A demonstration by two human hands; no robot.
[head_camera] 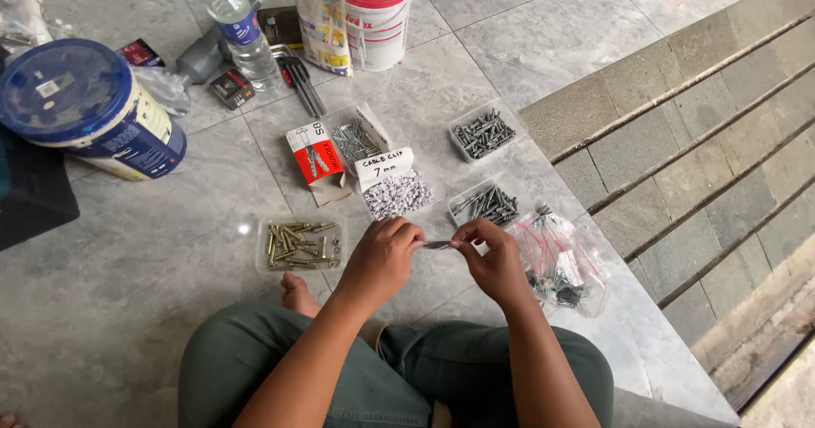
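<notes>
I sit on a grey tiled floor with my legs crossed. My left hand (pixel 384 256) and my right hand (pixel 494 260) meet in front of me and pinch the two ends of a small grey screw (pixel 438 244). Just beyond my hands lie clear trays: brass-coloured screws (pixel 300 244), white cable clips (pixel 397 194) and dark screws (pixel 486 204). A heap of small clear zip bags (pixel 562 262) with fasteners lies beside my right hand.
Farther off are two more trays of grey screws (pixel 482 132) and nails (pixel 356 139), a red and white box (pixel 316 158), a blue-lidded bucket (pixel 85 109), a water bottle (pixel 239 29), a red-lidded white pail (pixel 379 12). Stone steps (pixel 705 139) run along the right.
</notes>
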